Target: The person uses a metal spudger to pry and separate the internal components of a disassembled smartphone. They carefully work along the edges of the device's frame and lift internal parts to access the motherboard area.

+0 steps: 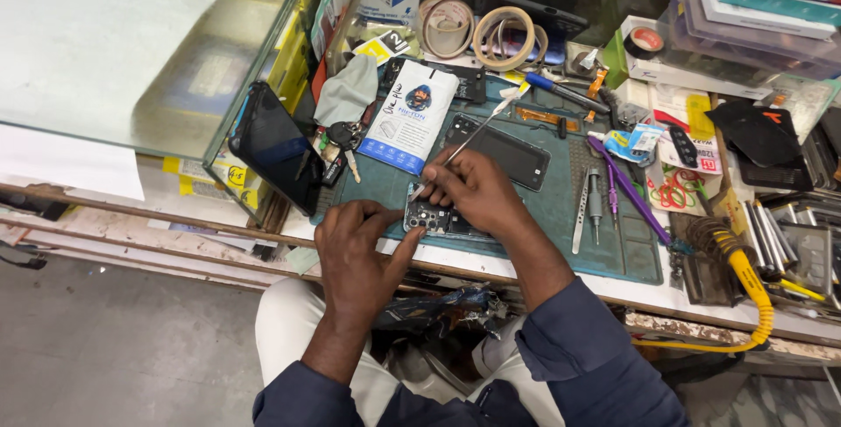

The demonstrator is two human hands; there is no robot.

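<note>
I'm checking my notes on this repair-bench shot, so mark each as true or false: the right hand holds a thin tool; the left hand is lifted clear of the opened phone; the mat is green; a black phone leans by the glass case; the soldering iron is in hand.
1. The right hand holds a thin metal tool. True.
2. The left hand is clear of the opened phone. False: its fingers touch the phone.
3. The work mat is green. True.
4. A black phone leans by the glass case. True.
5. The yellow-handled soldering iron is in hand. False: it lies at the bench's right.
</note>
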